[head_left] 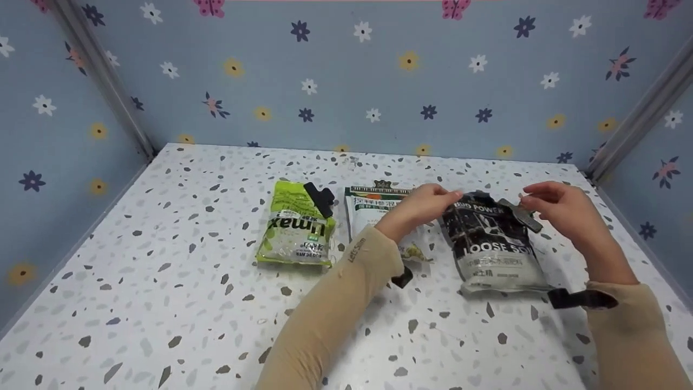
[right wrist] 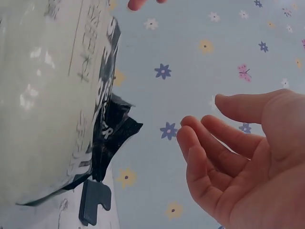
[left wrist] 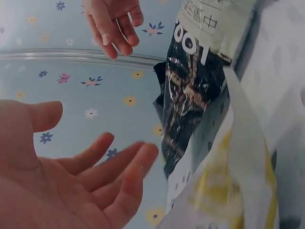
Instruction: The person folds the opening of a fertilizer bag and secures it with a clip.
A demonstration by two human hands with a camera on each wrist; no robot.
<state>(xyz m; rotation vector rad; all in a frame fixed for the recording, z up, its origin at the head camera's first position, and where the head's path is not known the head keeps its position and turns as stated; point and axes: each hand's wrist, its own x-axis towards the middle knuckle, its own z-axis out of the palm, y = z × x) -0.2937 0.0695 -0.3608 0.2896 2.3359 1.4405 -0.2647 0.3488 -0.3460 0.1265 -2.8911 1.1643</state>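
A black-and-pale plastic bag [head_left: 490,244] printed LOOSE SO lies on the speckled table, its crumpled black top [right wrist: 116,133] loose. My left hand [head_left: 419,208] is at the bag's upper left corner; in the left wrist view the same hand [left wrist: 90,176] shows empty, fingers loosely bent. To the right of the bag's top is my right hand [head_left: 563,211], its fingers near a dark clip [head_left: 525,216]. Seen from the right wrist, that hand [right wrist: 233,162] holds nothing and stands apart from both the bag and the clip [right wrist: 95,202].
Left of the black bag lies a white-and-green bag [head_left: 368,208], partly behind my left arm, with a clip [head_left: 383,184] at its top. Farther left is a lime-green bag [head_left: 295,233] with a black clip [head_left: 320,199] across its upper right corner. Flowered walls [head_left: 335,81] enclose the table.
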